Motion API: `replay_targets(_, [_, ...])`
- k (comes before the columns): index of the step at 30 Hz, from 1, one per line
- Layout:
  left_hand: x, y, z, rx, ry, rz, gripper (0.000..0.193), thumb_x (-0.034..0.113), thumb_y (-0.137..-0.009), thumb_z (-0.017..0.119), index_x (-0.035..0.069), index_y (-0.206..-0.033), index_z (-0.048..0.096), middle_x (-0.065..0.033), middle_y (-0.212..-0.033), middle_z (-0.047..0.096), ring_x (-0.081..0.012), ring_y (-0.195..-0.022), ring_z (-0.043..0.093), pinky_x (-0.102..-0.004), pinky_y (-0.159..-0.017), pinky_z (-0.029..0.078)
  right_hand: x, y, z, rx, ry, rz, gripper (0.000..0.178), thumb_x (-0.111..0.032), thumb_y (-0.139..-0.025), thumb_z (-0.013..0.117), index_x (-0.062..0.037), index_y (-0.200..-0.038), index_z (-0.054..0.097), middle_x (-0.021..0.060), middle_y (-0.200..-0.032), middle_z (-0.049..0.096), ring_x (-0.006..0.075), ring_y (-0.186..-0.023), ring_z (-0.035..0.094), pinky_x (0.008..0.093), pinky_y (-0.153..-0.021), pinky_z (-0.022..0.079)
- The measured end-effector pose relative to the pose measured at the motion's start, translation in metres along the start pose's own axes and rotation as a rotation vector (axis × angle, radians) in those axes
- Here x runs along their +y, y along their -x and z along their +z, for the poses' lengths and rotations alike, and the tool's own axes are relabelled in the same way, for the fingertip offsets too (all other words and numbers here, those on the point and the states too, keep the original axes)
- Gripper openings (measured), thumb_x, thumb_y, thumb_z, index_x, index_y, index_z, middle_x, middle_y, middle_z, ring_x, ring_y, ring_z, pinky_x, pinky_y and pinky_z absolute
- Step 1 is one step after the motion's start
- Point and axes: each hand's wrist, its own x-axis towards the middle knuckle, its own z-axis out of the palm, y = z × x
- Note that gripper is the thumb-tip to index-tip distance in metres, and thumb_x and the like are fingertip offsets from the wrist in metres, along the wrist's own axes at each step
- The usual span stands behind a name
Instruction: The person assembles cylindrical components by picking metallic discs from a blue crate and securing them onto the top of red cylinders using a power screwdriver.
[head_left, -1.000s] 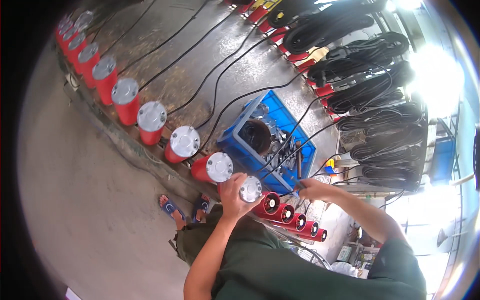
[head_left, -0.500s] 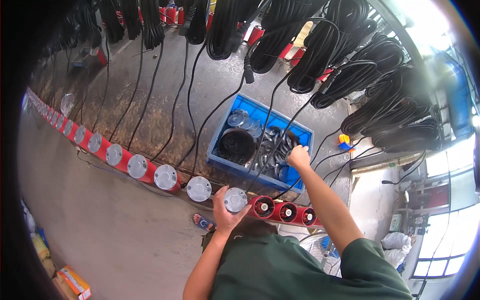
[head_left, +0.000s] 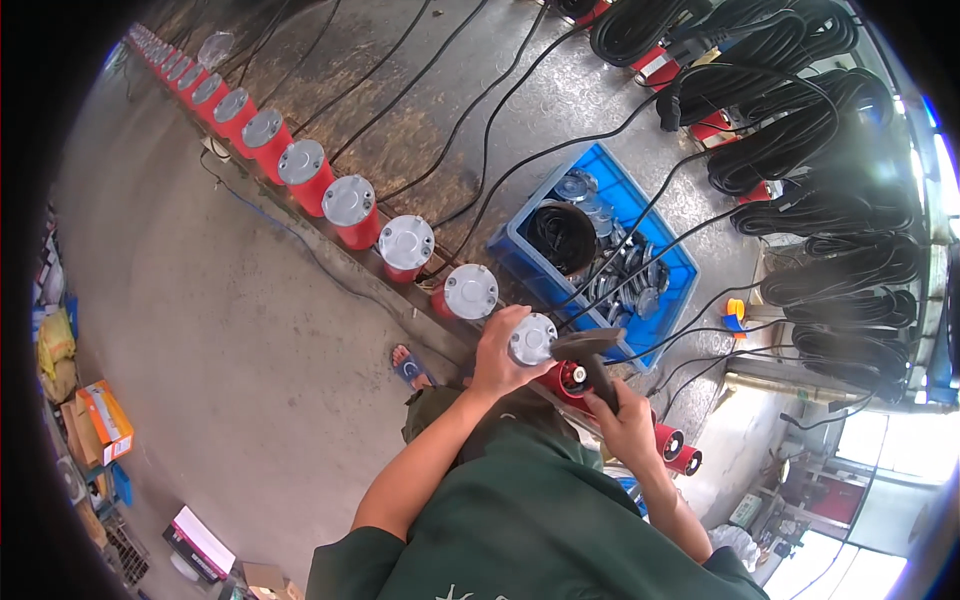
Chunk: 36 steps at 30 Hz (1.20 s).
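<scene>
My left hand (head_left: 497, 357) is closed around a round silver metal cap (head_left: 533, 338), seated on the top of a red cylinder in the row. In my right hand (head_left: 625, 420) is a dark hammer (head_left: 590, 347), gripped by the handle, its head just right of that cap. Right of the cap, an uncapped red cylinder (head_left: 566, 380) shows its inner parts, partly hidden by the hammer. Farther right stands another uncapped cylinder (head_left: 668, 441). To the left runs a long line of red cylinders with caps on, the nearest being a capped cylinder (head_left: 470, 292).
A blue crate (head_left: 665, 335) on the metal bench (head_left: 400, 120) holds many loose caps and a dark round tub (head_left: 562, 238). Black cords (head_left: 515, 165) cross the bench. Coiled cables (head_left: 765, 150) hang or lie at the far right. An orange-and-blue tape dispenser (head_left: 735, 318) sits beyond the crate.
My right hand has come back from the crate and now holds a hammer beside the cap. My left hand stays on the cap. The view has turned, shifting the row and crate.
</scene>
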Motion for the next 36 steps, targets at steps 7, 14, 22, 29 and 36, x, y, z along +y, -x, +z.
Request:
replay_targets(7, [0.003, 0.002, -0.002, -0.004, 0.033, -0.047, 0.089, 0.025, -0.068, 0.101, 0.007, -0.144, 0.06, -0.0192, -0.138, 0.067, -0.0413, -0.127, 0.065, -0.0495, -0.11, 0.051, -0.018, -0.021, 0.049, 0.028, 0.428, -0.082, 0.025, -0.027, -0.104, 0.073, -0.0062, -0.106, 0.058, 0.0205, -0.072, 0.068, 0.0454, -0.064, 0.069, 0.0559, -0.059, 0.052])
replay_targets(14, [0.0, 0.003, 0.002, 0.011, 0.014, -0.044, 0.088, 0.023, -0.067, 0.1, 0.007, -0.143, 0.059, -0.0189, -0.14, 0.066, -0.0419, -0.128, 0.066, -0.0473, -0.108, 0.055, -0.014, -0.01, 0.041, 0.208, 0.15, -0.214, 0.024, -0.019, -0.102, 0.075, -0.0012, -0.114, 0.064, 0.0264, -0.077, 0.07, 0.0485, -0.07, 0.071, 0.0528, -0.06, 0.052])
replay_targets(22, [-0.001, 0.003, 0.005, -0.034, 0.041, -0.117, 0.087, 0.017, -0.065, 0.101, 0.006, -0.14, 0.059, -0.0202, -0.134, 0.069, -0.0406, -0.121, 0.07, -0.0465, -0.106, 0.057, 0.024, -0.028, 0.039, -0.096, -0.119, 0.032, 0.034, -0.033, -0.105, 0.071, 0.0005, -0.109, 0.063, 0.0195, -0.075, 0.07, 0.0366, -0.069, 0.072, 0.0503, -0.063, 0.053])
replay_targets(29, [0.058, -0.024, -0.007, -0.137, -0.328, 0.056, 0.084, 0.026, -0.076, 0.098, 0.002, -0.144, 0.055, -0.0194, -0.129, 0.068, -0.0402, -0.123, 0.065, -0.0504, -0.11, 0.05, 0.084, -0.112, -0.042, 0.365, 0.038, 0.2, 0.029, -0.028, -0.102, 0.063, -0.0016, -0.113, 0.06, 0.031, -0.096, 0.075, 0.0535, -0.096, 0.072, 0.0624, -0.082, 0.055])
replay_targets(36, [0.072, -0.085, 0.131, -0.584, -0.247, 0.206, 0.036, 0.019, -0.087, 0.083, 0.002, -0.116, 0.07, -0.0196, -0.111, 0.071, -0.0422, -0.109, 0.066, -0.0506, -0.095, 0.053, 0.142, -0.216, -0.074, 0.444, 0.362, -0.084, 0.04, -0.011, -0.091, 0.071, -0.0042, -0.129, 0.06, 0.0211, -0.112, 0.07, 0.0435, -0.105, 0.072, 0.0537, -0.091, 0.058])
